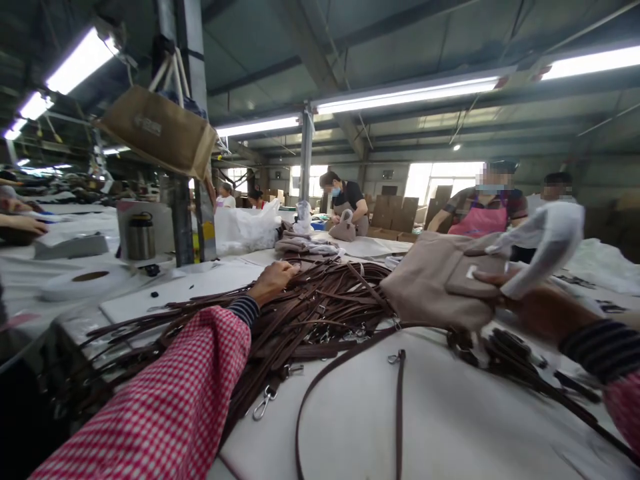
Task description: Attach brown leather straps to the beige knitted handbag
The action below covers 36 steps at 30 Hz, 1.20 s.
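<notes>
Here we hold the bag (425, 277) up over the worktop (355, 413), our right hand's (533, 305) fingers pinching it; our left hand (273, 281) is at the straps (320, 300), whether pinching we can't tell

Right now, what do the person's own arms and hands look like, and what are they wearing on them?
The left hand is bare, with no glove. Above it comes a snug cuff with dark and grey stripes, then a loose sleeve in pinkish-red and white checks. The right hand is blurry, but its cuff is striped too, and its sleeve looks pinkish-red.
</notes>
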Motion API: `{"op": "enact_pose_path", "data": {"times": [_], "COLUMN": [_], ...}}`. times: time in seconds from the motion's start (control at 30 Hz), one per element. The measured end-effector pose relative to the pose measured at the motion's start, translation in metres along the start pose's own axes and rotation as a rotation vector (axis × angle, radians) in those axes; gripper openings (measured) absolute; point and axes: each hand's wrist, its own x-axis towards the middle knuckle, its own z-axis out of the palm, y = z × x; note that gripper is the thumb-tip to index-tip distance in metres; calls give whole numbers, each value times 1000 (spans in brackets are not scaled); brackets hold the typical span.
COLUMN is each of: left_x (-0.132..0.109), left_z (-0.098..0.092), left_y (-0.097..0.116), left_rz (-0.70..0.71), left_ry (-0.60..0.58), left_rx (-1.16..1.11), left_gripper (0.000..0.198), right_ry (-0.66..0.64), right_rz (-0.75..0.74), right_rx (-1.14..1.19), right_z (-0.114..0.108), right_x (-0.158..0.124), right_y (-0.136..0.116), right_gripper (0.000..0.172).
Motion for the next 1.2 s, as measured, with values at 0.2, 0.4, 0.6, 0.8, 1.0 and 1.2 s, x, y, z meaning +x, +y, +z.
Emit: {"op": "enact_pose_path", "data": {"times": [0.2,0.4,0.6,0.8,1.0,1.2], "left_x": [65,69,63,108,139,141], "left_z": [42,81,76,77,84,89], "left_y": [-53,-54,-39,-56,-86,-87], "left_rz": [-90,42,193,104,133,181], "left_ry": [5,-97,-132,-37,-119,-51], "left_rx": [163,212,185,324,473,582], "left_gripper": [43,50,58,29,47,44], "right_ry": [111,-191,-418,-429,-390,-352], "right_rz": [149,-315,-612,-581,-662,-638], "right_rx": [47,-258,-579,-642,-690,-652], "right_z": [58,209,328,357,353,358], "right_x": [67,61,69,59,54,56], "right_y": [46,1,-34,-11,-12,-8], "right_gripper": [27,23,55,44,42,40]}}
